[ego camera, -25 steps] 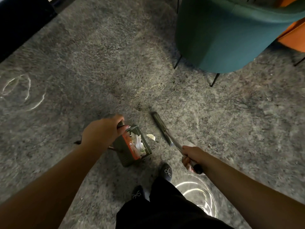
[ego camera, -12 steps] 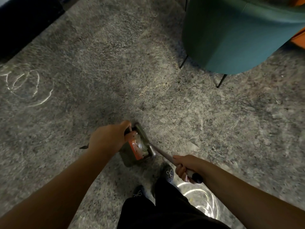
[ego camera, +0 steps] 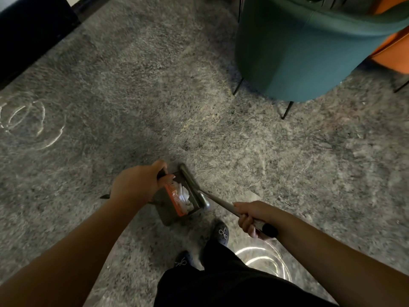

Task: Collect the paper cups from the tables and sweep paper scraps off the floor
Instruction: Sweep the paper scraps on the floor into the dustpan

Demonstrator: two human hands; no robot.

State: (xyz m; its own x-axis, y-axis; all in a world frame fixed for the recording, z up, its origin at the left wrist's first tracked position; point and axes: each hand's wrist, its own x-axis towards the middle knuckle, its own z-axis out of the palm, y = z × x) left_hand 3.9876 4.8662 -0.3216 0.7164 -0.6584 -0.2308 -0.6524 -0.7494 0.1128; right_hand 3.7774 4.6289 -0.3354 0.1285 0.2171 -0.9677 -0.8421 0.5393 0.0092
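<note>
A dark dustpan (ego camera: 168, 214) with an orange comb edge stands on the grey speckled floor just ahead of my feet. White paper scraps (ego camera: 184, 197) lie inside it. My left hand (ego camera: 137, 183) grips the dustpan's handle at its top. My right hand (ego camera: 251, 214) grips the metal handle of a broom (ego camera: 218, 201). The broom's dark head (ego camera: 192, 185) lies along the dustpan's open mouth. No loose scraps show on the floor around it. No paper cups are in view.
A teal upholstered chair (ego camera: 309, 47) on thin black legs stands at the upper right, with an orange piece of furniture (ego camera: 394, 52) behind it. A dark wall base (ego camera: 28, 34) runs along the upper left. My shoes (ego camera: 221, 232) and dark trousers are at the bottom centre.
The broom head has swept leftward from open floor up against the dustpan's mouth. The loose white scraps that lay beside the pan are no longer on the floor.
</note>
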